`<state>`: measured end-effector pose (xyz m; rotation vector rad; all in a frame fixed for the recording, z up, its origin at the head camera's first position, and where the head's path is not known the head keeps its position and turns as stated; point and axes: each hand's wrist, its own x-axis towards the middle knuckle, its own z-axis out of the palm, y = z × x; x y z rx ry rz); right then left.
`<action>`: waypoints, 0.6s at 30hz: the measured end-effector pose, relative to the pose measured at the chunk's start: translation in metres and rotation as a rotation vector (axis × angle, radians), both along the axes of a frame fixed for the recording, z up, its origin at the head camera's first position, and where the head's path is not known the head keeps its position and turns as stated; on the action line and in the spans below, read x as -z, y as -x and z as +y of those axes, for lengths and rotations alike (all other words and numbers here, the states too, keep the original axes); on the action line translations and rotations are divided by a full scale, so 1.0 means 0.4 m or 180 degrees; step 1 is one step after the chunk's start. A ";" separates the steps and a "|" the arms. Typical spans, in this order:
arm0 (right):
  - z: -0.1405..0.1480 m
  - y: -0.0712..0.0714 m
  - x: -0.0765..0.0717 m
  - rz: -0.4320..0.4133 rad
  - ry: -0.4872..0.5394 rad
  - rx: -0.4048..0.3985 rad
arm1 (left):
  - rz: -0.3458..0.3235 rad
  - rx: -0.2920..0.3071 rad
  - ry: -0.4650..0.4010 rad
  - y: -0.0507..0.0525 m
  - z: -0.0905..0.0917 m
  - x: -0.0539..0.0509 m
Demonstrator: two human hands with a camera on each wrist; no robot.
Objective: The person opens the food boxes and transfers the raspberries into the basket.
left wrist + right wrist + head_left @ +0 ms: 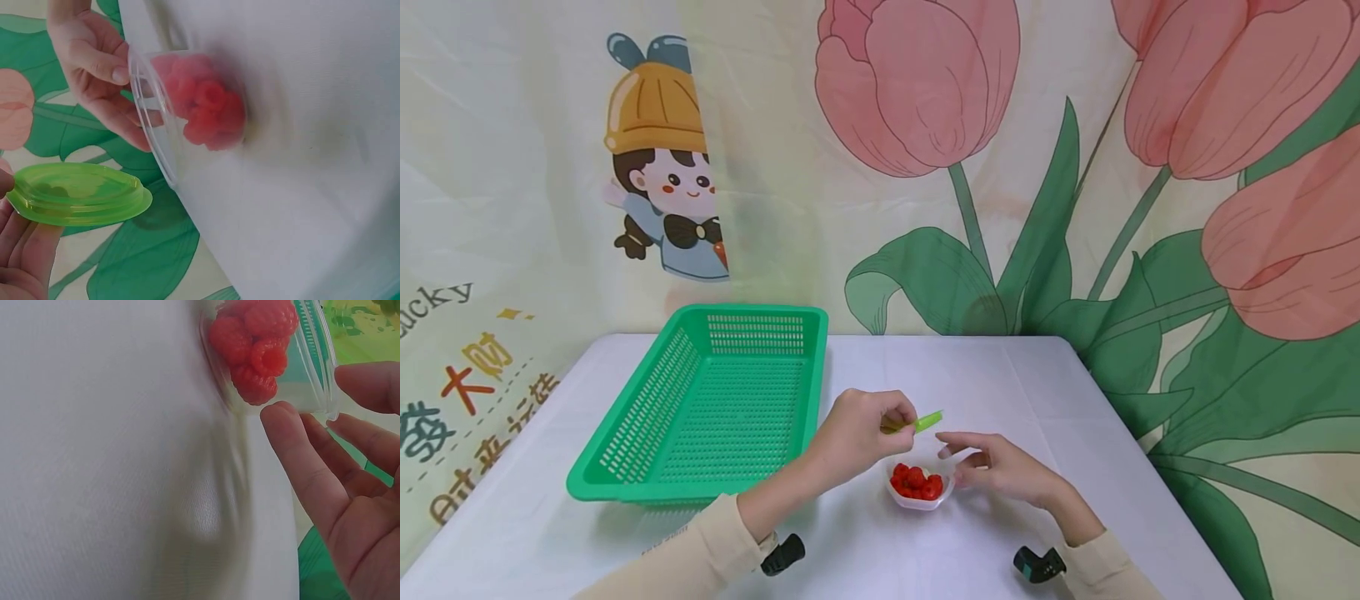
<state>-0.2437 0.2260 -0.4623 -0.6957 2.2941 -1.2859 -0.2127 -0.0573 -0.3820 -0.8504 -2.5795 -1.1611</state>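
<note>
We count: left hand (867, 425), fingers clamped on one green lid (81, 197); right hand (1011, 471), fingers apart, beside one tub (919, 503) of raspberries (915, 477); one green basket (730, 417).

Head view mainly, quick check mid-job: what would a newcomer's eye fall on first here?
Probably the huge pink tulips on the backdrop, then the big green basket on the left of the table. To the basket's right, red raspberries stand out in a small clear container, the right grip close beside it. Just above them in that view, the left grip holds a bright green lid.
</note>
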 end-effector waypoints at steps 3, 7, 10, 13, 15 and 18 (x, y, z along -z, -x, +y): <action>-0.003 -0.002 -0.001 0.0033 -0.0001 -0.0019 | -0.0040 -0.0054 -0.0058 0.013 -0.004 -0.010; -0.004 -0.005 0.001 0.0045 0.0027 -0.0047 | -0.0189 -0.0187 -0.0156 0.037 -0.005 -0.026; -0.004 -0.007 0.004 0.0013 0.0048 -0.0043 | -0.0334 -0.0282 -0.0283 0.061 -0.002 -0.038; -0.005 -0.010 0.006 -0.0018 0.0070 -0.0038 | -0.0451 -0.0373 -0.0441 0.085 0.001 -0.049; -0.004 -0.011 0.007 -0.0018 0.0068 -0.0032 | -0.0519 -0.0429 -0.0533 0.100 0.003 -0.055; -0.005 -0.012 0.006 0.0014 0.0060 -0.0036 | -0.0639 -0.0490 -0.0628 0.118 0.004 -0.059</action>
